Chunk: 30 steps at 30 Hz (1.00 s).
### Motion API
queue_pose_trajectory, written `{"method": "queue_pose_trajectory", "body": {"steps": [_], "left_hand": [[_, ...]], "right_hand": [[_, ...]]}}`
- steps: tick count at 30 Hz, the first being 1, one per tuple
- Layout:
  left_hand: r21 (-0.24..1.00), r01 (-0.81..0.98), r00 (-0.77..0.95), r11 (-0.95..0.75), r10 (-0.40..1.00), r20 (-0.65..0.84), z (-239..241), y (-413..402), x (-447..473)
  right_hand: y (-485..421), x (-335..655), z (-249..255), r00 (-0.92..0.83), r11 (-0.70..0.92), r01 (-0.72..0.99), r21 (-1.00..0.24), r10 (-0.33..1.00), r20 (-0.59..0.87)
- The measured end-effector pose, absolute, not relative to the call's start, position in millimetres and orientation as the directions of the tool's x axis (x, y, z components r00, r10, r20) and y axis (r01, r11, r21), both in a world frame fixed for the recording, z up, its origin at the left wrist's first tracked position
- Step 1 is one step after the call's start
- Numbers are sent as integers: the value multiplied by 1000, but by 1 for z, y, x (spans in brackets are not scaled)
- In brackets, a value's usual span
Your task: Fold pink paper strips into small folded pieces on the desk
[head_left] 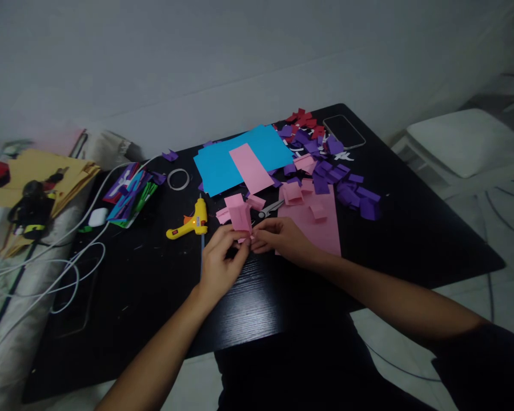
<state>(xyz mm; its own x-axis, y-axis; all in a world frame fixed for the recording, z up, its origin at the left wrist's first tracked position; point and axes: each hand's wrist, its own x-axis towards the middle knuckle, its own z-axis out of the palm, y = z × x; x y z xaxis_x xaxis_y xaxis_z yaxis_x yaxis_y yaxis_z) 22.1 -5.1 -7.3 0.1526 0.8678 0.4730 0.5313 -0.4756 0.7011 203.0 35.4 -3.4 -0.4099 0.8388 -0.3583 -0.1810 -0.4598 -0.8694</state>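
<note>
Both hands meet over the black table [145,297] near its middle. My left hand [221,258] pinches the lower edge of a folded pink paper piece [240,216] that stands upright between the fingertips. My right hand [282,238] has its fingers curled and pinches the same piece from the right side. A larger pink sheet [321,228] lies under and behind my right hand. A few loose folded pink pieces [292,193] lie just beyond the hands, with scissors [269,210] among them.
A yellow glue gun [192,224] lies left of the hands. Behind are a tape ring [179,178], blue sheets [223,162] with a pink strip [251,168], purple scraps [351,191], red scraps [304,120] and a phone [344,131]. White cables [75,268] trail at left.
</note>
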Motion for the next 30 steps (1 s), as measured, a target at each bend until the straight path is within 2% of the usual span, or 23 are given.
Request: {"method": "queue_pose_trajectory", "body": {"steps": [9, 19, 22, 30], "left_hand": [[715, 511, 164, -477, 871, 464, -5, -4, 20], [668, 524, 187, -528, 837, 515, -5, -4, 20], [711, 509, 170, -486, 866, 470, -6, -5, 20], [868, 399, -18, -295, 944, 330, -8, -7, 23]], "right_hand": [[37, 207, 0, -430, -446, -253, -859, 847, -313], [33, 205, 1, -359, -309, -150, -939, 902, -239], [33, 205, 0, -359, -283, -118, -952, 906, -225], [30, 203, -3, -336, -169, -105, -980, 933, -125]]}}
